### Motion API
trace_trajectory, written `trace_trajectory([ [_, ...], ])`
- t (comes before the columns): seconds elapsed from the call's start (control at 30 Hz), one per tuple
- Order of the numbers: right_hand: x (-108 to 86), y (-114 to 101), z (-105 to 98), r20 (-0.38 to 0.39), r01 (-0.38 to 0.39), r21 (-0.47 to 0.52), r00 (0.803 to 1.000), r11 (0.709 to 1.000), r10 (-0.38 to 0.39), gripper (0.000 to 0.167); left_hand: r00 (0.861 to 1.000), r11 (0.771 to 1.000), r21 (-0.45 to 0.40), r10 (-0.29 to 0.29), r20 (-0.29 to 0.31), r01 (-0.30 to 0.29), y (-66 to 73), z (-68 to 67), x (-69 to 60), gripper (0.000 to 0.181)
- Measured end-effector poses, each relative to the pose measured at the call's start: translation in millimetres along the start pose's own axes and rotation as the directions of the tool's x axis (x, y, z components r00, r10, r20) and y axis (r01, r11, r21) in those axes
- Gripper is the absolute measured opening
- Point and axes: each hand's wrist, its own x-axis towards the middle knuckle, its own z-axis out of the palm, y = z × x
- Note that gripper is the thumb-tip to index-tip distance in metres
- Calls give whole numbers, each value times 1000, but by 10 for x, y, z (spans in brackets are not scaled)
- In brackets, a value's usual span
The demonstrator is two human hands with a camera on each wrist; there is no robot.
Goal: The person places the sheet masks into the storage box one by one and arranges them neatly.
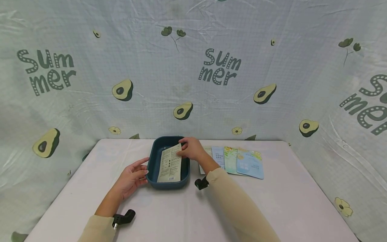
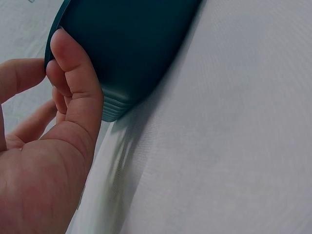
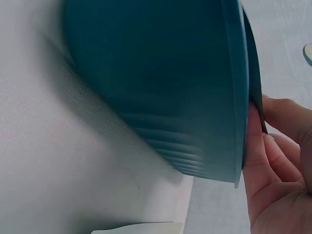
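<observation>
A dark blue rectangular bin stands on the table. In the head view my right hand reaches over its right rim and pinches the upper right edge of a pale printed packet, which leans inside the bin. The right wrist view shows that hand at the rim of the bin, thumb and fingers on the packet's thin edge. My left hand holds the bin's left rim; in the left wrist view the fingers of that hand grip the rim of the bin.
Right of the bin several flat packets lie overlapping: a light blue one in front, a green one, a bluish one and a pale one partly behind my right forearm. A patterned cloth hangs behind the table.
</observation>
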Motion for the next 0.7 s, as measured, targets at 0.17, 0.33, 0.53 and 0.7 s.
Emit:
trace_trajectory([
  [0.17, -12, -23, 3, -20, -15, -42, 1000, 999, 15, 58, 1000, 1000, -3, -3, 3, 3, 1, -2, 5, 66],
  [0.33, -14, -49, 3, -19, -42, -22, 999, 999, 42, 56, 1000, 1000, 0, -2, 0, 2, 5, 1, 2, 66],
  [0.53, -1, -54, -33, 10, -57, -12, 998, 998, 57, 54, 1000, 1000, -1, -2, -4, 2, -3, 0, 6, 66],
  [0.7, -3, -65, -53, 16, -67, -48, 998, 997, 68, 54, 1000, 1000, -13, -1, 5, 1, -6, -3, 15, 66],
])
